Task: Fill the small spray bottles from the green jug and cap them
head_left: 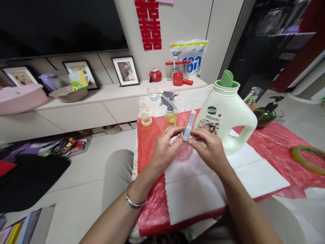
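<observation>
My left hand (165, 146) is wrapped round a small pink spray bottle (183, 153) held just above the white cloth (203, 184). My right hand (209, 147) pinches the bottle's grey trigger head (188, 127) at its neck. Right behind my hands stands a big white detergent jug (225, 113) with a green spout and no cap on it. A yellow spray bottle (170, 117) with a grey trigger stands behind my left hand.
A red plastic sheet (276, 144) covers the low table. On it lie a yellow cap (146, 120), a glass (152, 93), a dark green spray bottle (265, 117) and a tape roll (308, 159). Behind runs a low cabinet (76, 112) with frames, jars and a pink tub.
</observation>
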`<state>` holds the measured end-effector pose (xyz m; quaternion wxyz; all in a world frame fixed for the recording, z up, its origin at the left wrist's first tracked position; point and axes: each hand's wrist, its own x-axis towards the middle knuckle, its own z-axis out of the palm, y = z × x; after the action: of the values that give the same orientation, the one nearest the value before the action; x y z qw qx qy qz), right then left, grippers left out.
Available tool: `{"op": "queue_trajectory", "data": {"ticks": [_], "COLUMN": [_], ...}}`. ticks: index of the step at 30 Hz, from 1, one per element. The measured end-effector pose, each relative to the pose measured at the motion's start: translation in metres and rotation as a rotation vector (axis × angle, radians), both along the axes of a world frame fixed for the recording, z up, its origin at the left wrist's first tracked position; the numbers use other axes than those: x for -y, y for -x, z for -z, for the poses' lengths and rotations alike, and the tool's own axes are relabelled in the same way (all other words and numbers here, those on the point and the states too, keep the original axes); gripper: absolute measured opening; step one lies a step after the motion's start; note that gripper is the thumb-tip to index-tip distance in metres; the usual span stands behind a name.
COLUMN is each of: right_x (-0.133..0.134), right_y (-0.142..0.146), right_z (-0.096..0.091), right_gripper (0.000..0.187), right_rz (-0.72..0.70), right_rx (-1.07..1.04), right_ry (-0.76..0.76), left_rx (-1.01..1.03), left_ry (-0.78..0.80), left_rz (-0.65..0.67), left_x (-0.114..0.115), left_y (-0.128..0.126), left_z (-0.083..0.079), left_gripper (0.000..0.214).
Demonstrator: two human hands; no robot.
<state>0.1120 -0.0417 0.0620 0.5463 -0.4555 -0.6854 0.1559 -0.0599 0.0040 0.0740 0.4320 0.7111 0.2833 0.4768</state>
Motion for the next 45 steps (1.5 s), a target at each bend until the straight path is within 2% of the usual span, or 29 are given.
{"op": "queue_trajectory", "data": {"ticks": [11,17,36,45], "right_x": [-0.001,-0.003,-0.002,-0.002], "right_y": [0.003,0.005,0.006,0.005], "right_z": [-0.001,0.0,0.0,0.0], "right_gripper": [0.019,0.019,0.019,0.019], "right_rz": [0.037,0.057,0.07,0.073], "right_rx": [0.074,0.092,0.114,0.101], "right_ry": [-0.081,-0.078,-0.056,-0.034], "left_rx": [0.167,0.213,0.257,0.205], "left_ry": [0.061,0.118,0.166,0.144], "left_rz": [-0.017,-0.011,-0.06,-0.06], "left_x": [0.001,0.0,0.008,0.005], "left_y": [-0.006,-0.007,-0.012,-0.011], "left_z": [0.023,0.024,0.028,0.029], "left_gripper": [0.03,0.029,0.027,0.03]}}
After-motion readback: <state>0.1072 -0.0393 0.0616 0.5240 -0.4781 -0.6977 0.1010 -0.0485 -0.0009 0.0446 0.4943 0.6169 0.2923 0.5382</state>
